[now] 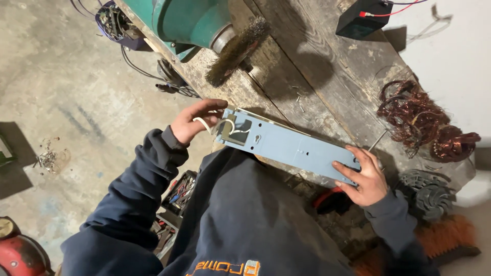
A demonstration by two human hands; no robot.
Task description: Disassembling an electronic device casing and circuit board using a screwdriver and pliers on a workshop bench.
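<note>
So our left hand [197, 121] is curled around the near end of a long flat pale-blue metal housing [291, 145], fingers pinching the white wires [225, 125] that loop out of its open end. Our right hand [364, 176] is clamped on the other end, thumb underneath and fingers spread flat over the top face. The housing lies across the front edge of the worn wooden counter [327, 66], tilted a bit toward us. Further out, a round wire brush wheel [236, 50] sits on a green bench grinder [192, 21]. Off to the right there are tangled copper windings [417, 115], and a black box with red leads [364, 18] sits at the back.
</note>
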